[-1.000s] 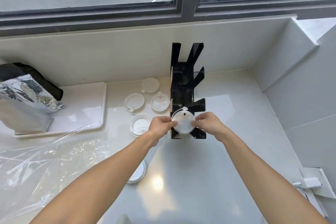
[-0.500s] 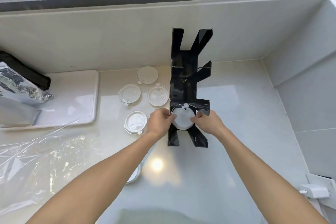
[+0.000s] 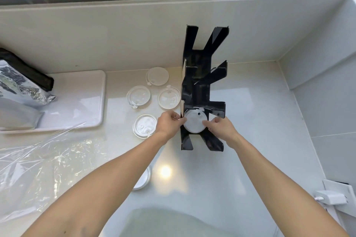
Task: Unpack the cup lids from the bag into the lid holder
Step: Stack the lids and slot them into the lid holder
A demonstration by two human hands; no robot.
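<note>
1. Where the pale counter (image 3: 250, 121) runs under the window, we take the black lid holder (image 3: 196, 94) as our landmark; it stands upright near the back wall, right of centre.
2. Left of the holder and nearer to us, the clear plastic bag (image 3: 38, 163) lies crumpled and flat on the counter.
3. Far left of the holder, a white tray (image 3: 81, 102) sits against the wall, with a foil pouch (image 3: 17, 90) resting on its left part.
4. Our left hand (image 3: 169, 123) is at the holder's left edge, fingers curled and pinching the rim of a white lid (image 3: 194, 123).
5. Our right hand (image 3: 221, 129) is at the holder's right side, thumb and fingers pinching the same lid's opposite rim.
6. That lid sits face-up inside the holder's nearest slot, between the black side walls.
7. Just left of the holder, four loose lids lie flat on the counter: one at the back (image 3: 157, 76), two side by side in the middle (image 3: 138, 96) (image 3: 169, 97), and one nearest our left hand (image 3: 144, 125).
8. Another lid (image 3: 143, 179) lies nearer to us than the holder, partly hidden under our left forearm.
9. Far right of the holder, close to us, a white plug (image 3: 331, 198) sits in a wall socket.
</note>
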